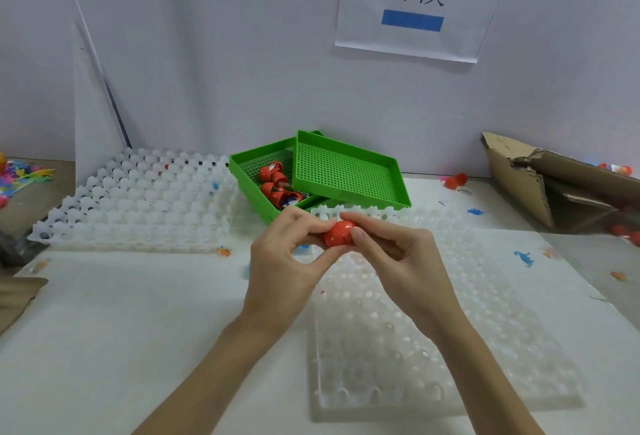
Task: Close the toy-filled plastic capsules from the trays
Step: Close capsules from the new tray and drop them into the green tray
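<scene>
Left hand (280,254) and right hand (398,254) pinch a red capsule (340,233) between them.

Red capsule (340,234): glossy smooth plastic, highlight seen on shell. Green trays (349,174): matt plastic, floors perforated in fine grid. White dimpled trays (138,202): translucent, softly shiny plastic. Box (554,185): rough brown corrugated cardboard, edges torn. Wall sign (415,1): paper under clear glossy sleeve. Tabletop (138,330): smooth, matt white.
</scene>
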